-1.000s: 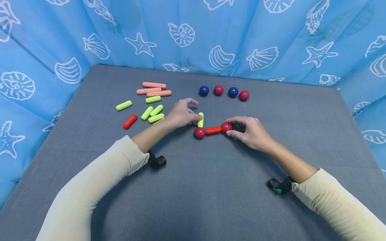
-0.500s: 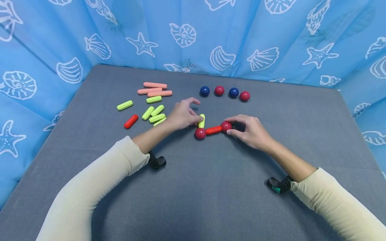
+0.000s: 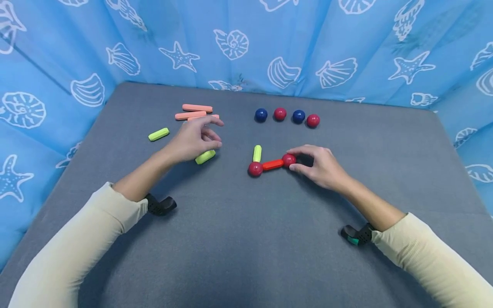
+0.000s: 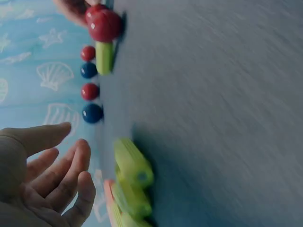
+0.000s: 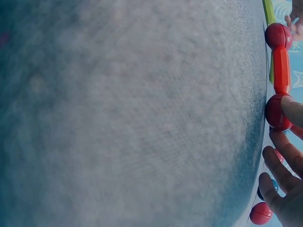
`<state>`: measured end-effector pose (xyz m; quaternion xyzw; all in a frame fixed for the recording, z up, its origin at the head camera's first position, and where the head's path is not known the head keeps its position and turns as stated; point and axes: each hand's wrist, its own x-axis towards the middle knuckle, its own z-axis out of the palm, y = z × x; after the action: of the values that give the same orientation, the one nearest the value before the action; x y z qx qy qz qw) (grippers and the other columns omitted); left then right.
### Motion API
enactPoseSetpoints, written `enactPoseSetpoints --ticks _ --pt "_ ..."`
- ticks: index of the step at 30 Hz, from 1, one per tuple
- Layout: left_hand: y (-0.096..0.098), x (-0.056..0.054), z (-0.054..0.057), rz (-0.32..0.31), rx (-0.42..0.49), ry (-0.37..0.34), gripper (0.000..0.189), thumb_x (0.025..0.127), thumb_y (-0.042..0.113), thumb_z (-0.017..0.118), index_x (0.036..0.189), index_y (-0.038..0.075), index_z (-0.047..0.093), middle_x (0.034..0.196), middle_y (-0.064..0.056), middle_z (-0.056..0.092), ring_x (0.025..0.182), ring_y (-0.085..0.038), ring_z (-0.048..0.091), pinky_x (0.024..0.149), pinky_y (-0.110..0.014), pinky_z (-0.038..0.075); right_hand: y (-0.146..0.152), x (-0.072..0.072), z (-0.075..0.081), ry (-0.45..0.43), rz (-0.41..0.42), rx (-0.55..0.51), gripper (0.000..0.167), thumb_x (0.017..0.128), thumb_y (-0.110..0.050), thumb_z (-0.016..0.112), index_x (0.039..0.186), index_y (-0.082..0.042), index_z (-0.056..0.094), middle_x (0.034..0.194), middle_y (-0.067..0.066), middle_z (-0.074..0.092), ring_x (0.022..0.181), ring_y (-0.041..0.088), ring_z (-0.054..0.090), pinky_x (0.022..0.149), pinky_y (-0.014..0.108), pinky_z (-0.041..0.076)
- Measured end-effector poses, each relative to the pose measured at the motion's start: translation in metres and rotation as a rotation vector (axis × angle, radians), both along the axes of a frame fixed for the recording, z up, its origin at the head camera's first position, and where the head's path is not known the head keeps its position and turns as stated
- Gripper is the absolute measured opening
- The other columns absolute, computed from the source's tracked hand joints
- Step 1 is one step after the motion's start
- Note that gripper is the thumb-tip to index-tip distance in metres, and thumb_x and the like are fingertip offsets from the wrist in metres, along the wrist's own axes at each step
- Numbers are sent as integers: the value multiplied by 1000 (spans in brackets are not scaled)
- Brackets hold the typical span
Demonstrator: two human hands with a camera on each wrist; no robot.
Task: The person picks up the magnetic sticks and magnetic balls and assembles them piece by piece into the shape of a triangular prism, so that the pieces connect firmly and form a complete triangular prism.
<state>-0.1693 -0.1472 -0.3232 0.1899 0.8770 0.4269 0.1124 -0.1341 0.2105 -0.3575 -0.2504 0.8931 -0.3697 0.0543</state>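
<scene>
My right hand pinches a glossy red ball between thumb and fingers. A red rod runs from that ball to a second red ball. From the second ball a yellow-green rod points away toward the back of the table. My left hand hovers over a group of loose yellow-green rods, one rod showing below its thumb. In the left wrist view its fingers are loosely bent and hold nothing, beside the yellow-green rods. The hand covers most of this group in the head view.
Salmon-coloured rods lie behind my left hand, and a single yellow-green rod is to its left. Two blue balls and two red ones, including a blue ball, form a row further back. A blue curtain hangs behind the grey table.
My left hand has let go of the yellow-green rod at the second ball and moved left over the loose rods. That rod stays in place, and my right hand keeps its hold.
</scene>
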Motion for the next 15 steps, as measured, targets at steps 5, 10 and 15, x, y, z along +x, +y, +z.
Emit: enactPoseSetpoints --ticks 5,10,15 --pt "-18 8 -6 -30 -192 74 52 86 5 76 134 4 57 98 -9 73 90 -22 70 79 -42 56 0 0 1 8 1 4 39 89 -9 75 126 -3 66 124 15 66 123 34 56 105 58 38" --pt "-20 14 -11 -54 -294 103 58 83 8 80 135 5 56 100 -7 73 92 -19 69 81 -42 56 0 1 2 0 -22 7 40 88 -8 76 126 -2 65 124 16 66 123 34 56 104 58 39" --pt "-15 14 -15 -65 -335 153 57 84 9 79 136 5 56 99 -7 72 90 -20 68 81 -43 54 -2 2 1 -25 -72 26 40 87 -10 77 125 -2 65 123 16 66 121 34 57 101 56 41"
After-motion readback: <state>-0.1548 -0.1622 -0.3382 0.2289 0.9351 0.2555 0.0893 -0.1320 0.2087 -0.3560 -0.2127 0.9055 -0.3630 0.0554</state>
